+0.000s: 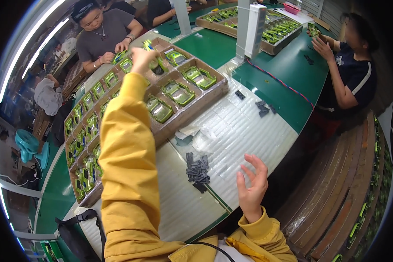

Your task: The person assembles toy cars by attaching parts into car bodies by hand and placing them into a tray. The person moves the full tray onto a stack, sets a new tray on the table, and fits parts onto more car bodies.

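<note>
Yellow sleeves (129,166) are covering my arms. My left hand (144,60) is reaching over the divided cardboard box (190,113), its fingers curling beside a green frame (159,65) that is standing tilted among others in the compartments; I cannot tell whether I am gripping it. My right hand (253,187) is hovering empty, fingers spread, by the edge of the white sheeting (253,131), where small black pieces (198,168) are lying heaped to its left.

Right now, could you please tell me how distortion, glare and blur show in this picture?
Head view: the tube light bows near the left rim, corners go black; glare spots the green tabletop; the left hand looks slightly blurred.
</note>
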Motion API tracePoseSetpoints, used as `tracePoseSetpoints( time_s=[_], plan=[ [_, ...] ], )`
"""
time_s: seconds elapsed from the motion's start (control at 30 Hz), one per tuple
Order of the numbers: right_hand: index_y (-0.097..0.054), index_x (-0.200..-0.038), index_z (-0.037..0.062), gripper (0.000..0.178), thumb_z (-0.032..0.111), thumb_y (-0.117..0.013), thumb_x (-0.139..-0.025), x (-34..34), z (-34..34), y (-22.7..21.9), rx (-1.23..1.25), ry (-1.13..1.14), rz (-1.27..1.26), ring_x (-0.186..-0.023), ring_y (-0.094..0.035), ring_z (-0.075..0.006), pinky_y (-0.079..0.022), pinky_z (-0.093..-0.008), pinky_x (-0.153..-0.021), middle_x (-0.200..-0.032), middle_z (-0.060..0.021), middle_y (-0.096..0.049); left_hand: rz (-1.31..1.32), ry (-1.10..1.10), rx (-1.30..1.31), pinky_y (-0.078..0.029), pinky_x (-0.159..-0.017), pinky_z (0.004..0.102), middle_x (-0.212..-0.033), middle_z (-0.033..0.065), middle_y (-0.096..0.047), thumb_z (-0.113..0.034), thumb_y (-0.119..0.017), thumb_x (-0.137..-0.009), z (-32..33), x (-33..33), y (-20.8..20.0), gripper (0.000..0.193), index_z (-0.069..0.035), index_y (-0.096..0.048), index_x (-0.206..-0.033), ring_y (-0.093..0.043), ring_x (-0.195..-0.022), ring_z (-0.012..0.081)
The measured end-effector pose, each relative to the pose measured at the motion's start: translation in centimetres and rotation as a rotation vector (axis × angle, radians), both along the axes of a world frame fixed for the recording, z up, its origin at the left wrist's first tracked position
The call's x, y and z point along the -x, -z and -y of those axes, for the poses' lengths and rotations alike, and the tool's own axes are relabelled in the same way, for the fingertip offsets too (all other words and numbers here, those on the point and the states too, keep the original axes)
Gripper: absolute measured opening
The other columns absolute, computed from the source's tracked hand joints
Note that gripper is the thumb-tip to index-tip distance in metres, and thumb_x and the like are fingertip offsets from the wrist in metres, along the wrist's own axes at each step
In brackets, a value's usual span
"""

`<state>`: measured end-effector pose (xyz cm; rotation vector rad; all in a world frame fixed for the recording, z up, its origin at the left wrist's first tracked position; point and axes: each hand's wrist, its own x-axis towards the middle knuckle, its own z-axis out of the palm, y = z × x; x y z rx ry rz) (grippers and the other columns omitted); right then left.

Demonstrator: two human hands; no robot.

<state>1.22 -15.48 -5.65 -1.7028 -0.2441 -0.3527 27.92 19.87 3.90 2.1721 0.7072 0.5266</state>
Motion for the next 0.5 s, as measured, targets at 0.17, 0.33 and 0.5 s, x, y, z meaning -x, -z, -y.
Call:
tracePoseSetpoints(
  time_s=[0.17,0.33,0.5],
  plan=[
    [-0.037,-0.121,-0.001,0.054,0.01,-0.063,-0.075,-0.4,0.5,-1.3,-0.473,-0.247,-0.213,-0.112,-0.043,-0.0245,-0.037,-0.0364,-0.093,-0.12,-0.0149,-0.043,0.571,0.64,0.431,-0.048,-0.07,0.0262,-0.087,0.0093,-0.057,-0.003,-0.071,-0.064,10.5,11.8,-3.8,0.051,0.001,-0.039,-0.104,-0.059,-0.08,0.0174],
    [-0.03,-0.128,0.0021,0.068,0.024,-0.067,-0.075,1.6,-1.5,-1.9,-1.006,-0.644,-0.379,-0.119,-0.035,-0.0236,-0.027,-0.0365,-0.1,-0.129,-0.0129,-0.037,0.502,0.83,0.907,-0.051,-0.072,0.0279,-0.109,0.0121,-0.046,0.002,-0.068,-0.068,21.0,24.5,2.7,0.062,-0.007,-0.031,-0.116,-0.051,-0.098,0.0191],
    [-0.034,-0.125,0.0039,0.059,0.038,-0.055,-0.081,3.0,-0.1,-0.3,-1.051,-0.333,-0.298,-0.12,-0.034,-0.0245,-0.026,-0.0403,-0.101,-0.128,-0.0095,-0.038,0.209,1.211,0.469,-0.031,-0.097,0.0347,-0.121,0.0106,-0.042,-0.015,-0.075,-0.064,19.6,26.9,5.2,0.079,-0.005,-0.029,-0.128,-0.043,-0.11,0.0219]
  ],
)
